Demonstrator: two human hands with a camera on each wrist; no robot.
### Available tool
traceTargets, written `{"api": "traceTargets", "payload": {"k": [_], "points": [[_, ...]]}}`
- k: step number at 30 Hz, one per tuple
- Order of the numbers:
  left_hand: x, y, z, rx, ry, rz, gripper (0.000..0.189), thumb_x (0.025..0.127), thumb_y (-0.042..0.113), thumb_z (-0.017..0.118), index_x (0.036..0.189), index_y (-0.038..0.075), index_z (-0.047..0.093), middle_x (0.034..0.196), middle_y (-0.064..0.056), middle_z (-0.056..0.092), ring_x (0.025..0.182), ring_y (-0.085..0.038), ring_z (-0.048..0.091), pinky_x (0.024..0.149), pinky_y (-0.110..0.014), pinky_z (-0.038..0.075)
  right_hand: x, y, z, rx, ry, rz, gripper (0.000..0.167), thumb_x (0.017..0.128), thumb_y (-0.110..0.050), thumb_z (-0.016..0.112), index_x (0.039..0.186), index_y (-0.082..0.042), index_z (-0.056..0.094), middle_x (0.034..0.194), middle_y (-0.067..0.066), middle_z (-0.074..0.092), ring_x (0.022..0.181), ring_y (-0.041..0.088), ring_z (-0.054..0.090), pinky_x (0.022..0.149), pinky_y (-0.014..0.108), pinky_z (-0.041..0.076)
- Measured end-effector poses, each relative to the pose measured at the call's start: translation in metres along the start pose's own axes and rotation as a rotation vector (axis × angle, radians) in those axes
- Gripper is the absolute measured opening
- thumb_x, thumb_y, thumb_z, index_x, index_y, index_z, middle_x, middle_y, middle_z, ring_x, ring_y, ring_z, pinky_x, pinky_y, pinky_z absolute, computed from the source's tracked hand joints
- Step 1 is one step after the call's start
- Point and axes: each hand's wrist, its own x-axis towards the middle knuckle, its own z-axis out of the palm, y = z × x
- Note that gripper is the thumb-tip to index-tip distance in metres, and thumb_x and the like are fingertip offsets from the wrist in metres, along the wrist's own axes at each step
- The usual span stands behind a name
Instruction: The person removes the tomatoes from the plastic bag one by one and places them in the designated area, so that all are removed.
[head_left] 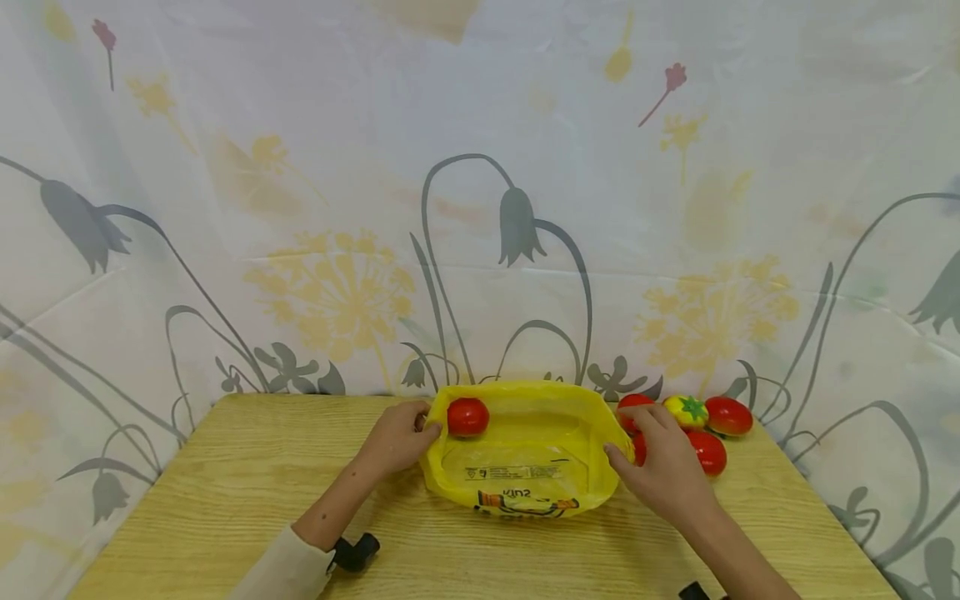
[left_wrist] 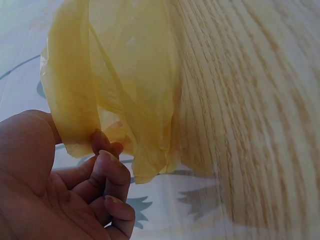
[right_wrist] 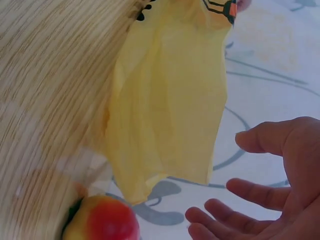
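Observation:
A yellow plastic bag (head_left: 528, 429) with dark printing stands on the table with its mouth spread wide. Inside it, near the left end, lies a red tomato (head_left: 467, 417). My left hand (head_left: 397, 435) pinches the bag's left rim between thumb and fingers; the left wrist view shows the film (left_wrist: 135, 60) caught at the fingertips. At the bag's right end is my right hand (head_left: 663, 462), fingers spread and holding nothing. In the right wrist view a gap shows between this hand (right_wrist: 280, 185) and the bag's side (right_wrist: 170, 100).
Right of the bag, several more red tomatoes (head_left: 728, 417) cluster at the table's back, partly behind my right hand. Among them is a yellow one (head_left: 686, 412) with a green star-shaped top. A flower-patterned curtain (head_left: 480, 208) hangs behind the wooden table (head_left: 225, 492).

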Motion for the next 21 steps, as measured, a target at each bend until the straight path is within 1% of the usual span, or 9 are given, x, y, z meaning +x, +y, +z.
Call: {"api": "traceTargets", "payload": {"k": [3,6,10,15,21], "points": [[0.0,0.0,0.0,-0.002,0.001,0.005,0.014,0.1,0.014,0.067,0.088,0.01,0.062,0.062,0.002,0.039,0.053,-0.012,0.034,0.053,-0.025,0.031,0.001,-0.002,0.003,0.001,-0.003,-0.004,0.046,0.087,-0.014,0.085,0.127,0.002,0.067,0.126,0.02,0.062,0.111,0.04,0.063,0.095,0.06,0.056],[0.0,0.0,0.0,0.0,0.003,0.012,0.016,0.1,0.015,0.068,0.087,0.01,0.061,0.063,0.002,0.039,0.053,-0.012,0.034,0.053,-0.025,0.031,0.001,-0.004,0.005,0.004,-0.002,-0.009,0.048,0.087,-0.014,0.085,0.128,0.002,0.067,0.126,0.02,0.062,0.111,0.039,0.064,0.095,0.059,0.056],[-0.001,0.0,0.0,0.001,0.0,0.013,0.022,0.1,0.015,0.068,0.082,0.012,0.057,0.062,0.002,0.037,0.053,-0.012,0.032,0.054,-0.025,0.03,0.002,-0.009,0.009,0.017,-0.005,-0.017,0.047,0.088,-0.014,0.085,0.129,0.001,0.067,0.126,0.018,0.062,0.11,0.038,0.065,0.094,0.058,0.056],[-0.001,-0.001,0.0,0.012,0.008,0.019,0.028,0.1,0.014,0.067,0.077,0.012,0.052,0.061,0.003,0.035,0.052,-0.012,0.029,0.054,-0.026,0.029,0.003,-0.018,0.015,0.01,0.003,-0.032,0.047,0.088,-0.015,0.085,0.128,0.001,0.066,0.127,0.019,0.062,0.109,0.04,0.066,0.093,0.057,0.057],[-0.001,0.0,0.0,-0.005,-0.003,0.007,0.023,0.1,0.014,0.067,0.08,0.011,0.056,0.061,0.002,0.037,0.053,-0.012,0.032,0.054,-0.026,0.031,0.006,-0.028,0.021,0.018,0.013,-0.035,0.045,0.086,-0.015,0.085,0.125,0.0,0.068,0.126,0.018,0.06,0.115,0.039,0.062,0.097,0.057,0.055]]}}
